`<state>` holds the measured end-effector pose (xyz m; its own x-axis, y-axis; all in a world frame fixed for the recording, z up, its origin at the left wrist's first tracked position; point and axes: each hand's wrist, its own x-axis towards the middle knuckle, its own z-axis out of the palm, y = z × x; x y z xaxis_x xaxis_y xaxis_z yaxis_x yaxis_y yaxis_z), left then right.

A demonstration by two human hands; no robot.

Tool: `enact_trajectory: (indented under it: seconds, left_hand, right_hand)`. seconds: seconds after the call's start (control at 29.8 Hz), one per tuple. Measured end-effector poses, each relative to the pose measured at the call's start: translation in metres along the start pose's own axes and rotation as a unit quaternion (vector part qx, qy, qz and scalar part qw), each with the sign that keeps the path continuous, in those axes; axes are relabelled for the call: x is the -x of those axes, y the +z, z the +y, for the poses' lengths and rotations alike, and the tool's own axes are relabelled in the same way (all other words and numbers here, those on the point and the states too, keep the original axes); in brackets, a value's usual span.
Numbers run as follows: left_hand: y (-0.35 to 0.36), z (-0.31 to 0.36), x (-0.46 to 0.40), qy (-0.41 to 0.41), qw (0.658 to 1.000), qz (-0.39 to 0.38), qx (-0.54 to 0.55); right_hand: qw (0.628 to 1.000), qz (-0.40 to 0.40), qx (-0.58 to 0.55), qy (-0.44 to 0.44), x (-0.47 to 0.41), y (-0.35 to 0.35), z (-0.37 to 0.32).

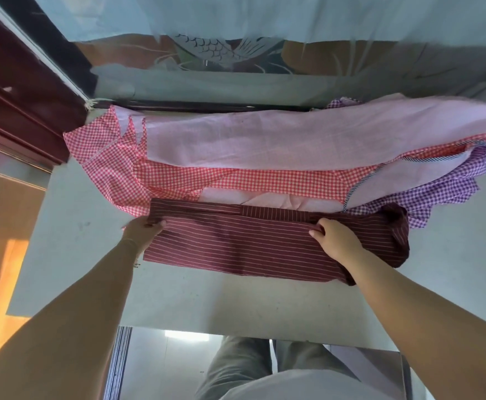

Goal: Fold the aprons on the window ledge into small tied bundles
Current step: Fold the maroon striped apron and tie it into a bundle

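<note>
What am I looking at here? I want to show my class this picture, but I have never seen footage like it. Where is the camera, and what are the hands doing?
There is no machine. One camera sits on a person's head, looking forward and down, so you see their own arms. The left hand and right hand each have a grip on a fold of a maroon striped apron, lying as a long band on a pale window ledge. Behind it lie more aprons: a red checked apron, partly showing its plain pink underside, and a purple checked apron at the right. At the far edge is the window glass.
</note>
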<state>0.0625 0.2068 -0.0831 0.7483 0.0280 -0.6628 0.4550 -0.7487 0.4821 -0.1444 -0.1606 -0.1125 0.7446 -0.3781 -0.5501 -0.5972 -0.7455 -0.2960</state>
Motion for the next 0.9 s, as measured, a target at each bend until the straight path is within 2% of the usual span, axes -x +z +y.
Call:
enact_trajectory:
  seconds: [0.1, 0.2, 0.37, 0.5, 0.6, 0.77, 0.84, 0.9]
  left_hand:
    - [-0.001, 0.004, 0.000, 0.051, 0.996, 0.072, 0.003]
    - [0.002, 0.012, -0.005, 0.062, 0.993, 0.083, 0.048]
    - [0.012, 0.024, -0.016, 0.056, 0.991, 0.119, 0.018]
    - [0.017, 0.023, -0.022, 0.055, 0.989, 0.126, 0.047]
    - [0.015, 0.019, -0.021, 0.065, 0.991, 0.062, 0.101]
    - [-0.002, -0.008, -0.033, -0.022, 0.987, -0.132, 0.094]
    - [-0.010, -0.011, -0.026, -0.071, 0.971, -0.217, 0.065]
    - [-0.017, -0.015, -0.023, -0.086, 0.964, -0.250, 0.028]
  right_hand:
    - [0.999, 0.046, 0.006, -0.013, 0.000, 0.005, 0.002]
    - [0.997, 0.065, 0.023, -0.018, -0.004, 0.003, 0.001]
    - [0.996, 0.065, 0.052, -0.008, -0.009, 0.002, -0.003]
    - [0.988, 0.142, 0.053, -0.042, -0.010, 0.008, -0.005]
    - [0.991, 0.126, 0.011, -0.033, -0.015, 0.008, -0.007]
    - [0.999, -0.027, -0.035, 0.025, -0.021, 0.006, -0.004]
    - [0.998, -0.062, -0.017, 0.020, -0.012, 0.008, -0.001]
    - [0.998, -0.040, 0.050, -0.003, 0.001, 0.015, 0.001]
